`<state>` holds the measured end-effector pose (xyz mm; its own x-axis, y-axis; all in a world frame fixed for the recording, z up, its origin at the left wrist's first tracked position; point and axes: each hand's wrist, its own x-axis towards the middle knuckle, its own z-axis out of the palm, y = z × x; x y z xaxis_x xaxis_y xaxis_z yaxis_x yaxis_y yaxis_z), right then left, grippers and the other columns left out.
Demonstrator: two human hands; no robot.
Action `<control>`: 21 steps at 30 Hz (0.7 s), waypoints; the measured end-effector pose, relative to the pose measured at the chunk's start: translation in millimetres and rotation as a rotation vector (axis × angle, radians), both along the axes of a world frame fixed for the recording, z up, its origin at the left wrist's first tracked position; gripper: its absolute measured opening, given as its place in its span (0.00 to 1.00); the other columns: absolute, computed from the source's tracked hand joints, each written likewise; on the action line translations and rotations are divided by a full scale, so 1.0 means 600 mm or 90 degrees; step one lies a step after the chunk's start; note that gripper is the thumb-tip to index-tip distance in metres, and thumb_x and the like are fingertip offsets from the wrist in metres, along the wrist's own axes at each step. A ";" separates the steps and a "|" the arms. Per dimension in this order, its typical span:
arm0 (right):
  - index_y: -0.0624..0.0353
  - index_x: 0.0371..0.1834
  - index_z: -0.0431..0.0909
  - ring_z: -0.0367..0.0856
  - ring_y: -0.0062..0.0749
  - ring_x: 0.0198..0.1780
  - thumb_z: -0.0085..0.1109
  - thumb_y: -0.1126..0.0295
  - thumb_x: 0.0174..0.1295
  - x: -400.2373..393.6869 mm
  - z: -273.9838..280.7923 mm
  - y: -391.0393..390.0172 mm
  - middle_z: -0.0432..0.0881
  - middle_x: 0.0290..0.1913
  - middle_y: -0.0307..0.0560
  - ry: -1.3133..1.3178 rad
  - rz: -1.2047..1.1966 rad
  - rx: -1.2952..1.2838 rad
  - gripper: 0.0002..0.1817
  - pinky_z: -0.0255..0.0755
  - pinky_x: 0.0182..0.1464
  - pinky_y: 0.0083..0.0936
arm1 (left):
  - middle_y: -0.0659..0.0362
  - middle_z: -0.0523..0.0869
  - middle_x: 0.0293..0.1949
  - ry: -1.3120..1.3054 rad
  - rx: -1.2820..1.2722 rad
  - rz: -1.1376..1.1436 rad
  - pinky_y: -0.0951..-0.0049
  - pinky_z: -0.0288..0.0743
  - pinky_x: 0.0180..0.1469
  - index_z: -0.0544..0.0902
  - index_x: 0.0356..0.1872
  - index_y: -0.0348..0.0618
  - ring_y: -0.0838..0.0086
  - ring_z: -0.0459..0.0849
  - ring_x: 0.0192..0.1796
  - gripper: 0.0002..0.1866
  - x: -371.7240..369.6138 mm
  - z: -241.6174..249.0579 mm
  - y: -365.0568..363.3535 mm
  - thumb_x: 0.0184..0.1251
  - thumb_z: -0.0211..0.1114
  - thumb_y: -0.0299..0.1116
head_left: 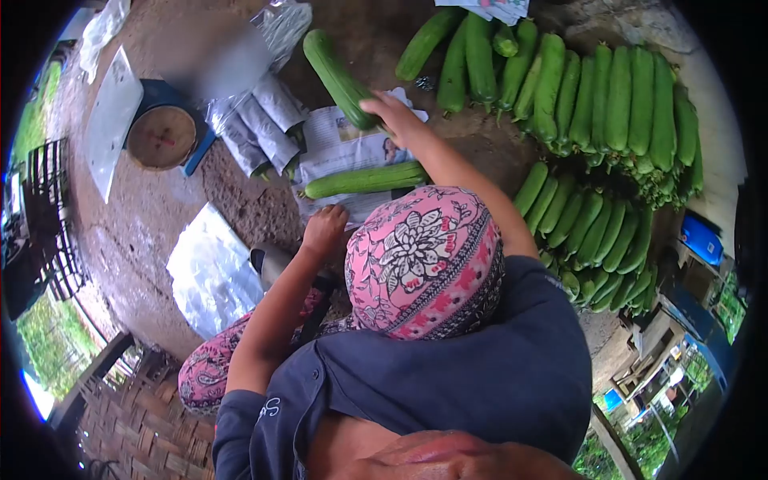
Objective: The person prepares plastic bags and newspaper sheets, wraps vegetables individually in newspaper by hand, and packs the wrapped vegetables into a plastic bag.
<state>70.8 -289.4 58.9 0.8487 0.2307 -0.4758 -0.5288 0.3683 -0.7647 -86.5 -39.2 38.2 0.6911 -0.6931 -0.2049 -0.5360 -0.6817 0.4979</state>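
My right hand (394, 118) is wrapped round the lower end of a long green gourd (336, 76), holding it at a slant over a newspaper sheet (324, 144). Across the lower part of that sheet lies another green gourd (364, 180). Just below this second gourd, my left hand (326, 227) has its fingers bent down onto the near edge of the paper. Its fingertips are partly hidden. Several newspaper-wrapped gourds (268, 128) lie side by side to the left of the sheet.
Rows of green gourds (620, 100) lie on the ground at the right, with a second group (588, 224) nearer. A round-topped scale (162, 138) stands at the left. Clear plastic (214, 272) lies beside my left arm; more plastic (284, 32) is at the back.
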 end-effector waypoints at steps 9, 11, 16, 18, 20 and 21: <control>0.62 0.70 0.62 0.77 0.21 0.38 0.59 0.71 0.54 -0.249 0.147 -0.216 0.76 0.55 0.47 0.017 -0.428 -0.234 0.36 0.68 0.26 0.13 | 0.56 0.83 0.41 -0.020 0.058 -0.040 0.63 0.79 0.46 0.80 0.34 0.42 0.62 0.82 0.45 0.07 0.004 -0.002 0.012 0.55 0.61 0.30; 0.63 0.70 0.62 0.78 0.24 0.43 0.61 0.70 0.56 -0.215 0.146 -0.267 0.77 0.55 0.47 0.031 -0.493 -0.357 0.36 0.73 0.38 0.20 | 0.57 0.83 0.43 0.002 0.093 -0.054 0.63 0.79 0.47 0.81 0.36 0.44 0.61 0.82 0.46 0.08 0.008 -0.002 0.015 0.59 0.59 0.34; 0.66 0.64 0.69 0.78 0.35 0.51 0.67 0.64 0.56 -0.117 0.085 -0.348 0.78 0.54 0.50 -0.126 -0.513 -0.536 0.33 0.72 0.53 0.28 | 0.58 0.84 0.38 0.008 0.148 -0.069 0.63 0.79 0.44 0.81 0.34 0.46 0.61 0.83 0.44 0.07 0.013 -0.002 0.016 0.61 0.57 0.35; 0.64 0.61 0.73 0.77 0.45 0.56 0.69 0.63 0.55 -0.102 0.089 -0.345 0.78 0.56 0.55 -0.145 -0.435 -0.852 0.31 0.69 0.58 0.33 | 0.56 0.84 0.35 0.012 0.100 -0.049 0.62 0.79 0.43 0.80 0.29 0.45 0.61 0.83 0.42 0.06 0.019 0.007 0.016 0.59 0.56 0.34; 0.58 0.58 0.76 0.74 0.51 0.58 0.69 0.66 0.52 -0.100 0.080 -0.353 0.78 0.56 0.57 -0.312 -0.390 -1.169 0.28 0.66 0.62 0.39 | 0.56 0.84 0.34 0.019 0.058 -0.019 0.61 0.79 0.42 0.80 0.29 0.45 0.61 0.84 0.41 0.06 0.021 0.008 0.021 0.59 0.56 0.32; 0.57 0.57 0.76 0.74 0.50 0.58 0.68 0.68 0.52 -0.100 0.114 -0.317 0.78 0.55 0.56 -0.375 -0.402 -1.175 0.27 0.66 0.62 0.39 | 0.56 0.84 0.34 0.021 0.033 -0.007 0.61 0.79 0.41 0.79 0.28 0.46 0.60 0.84 0.40 0.05 0.024 0.007 0.022 0.59 0.56 0.32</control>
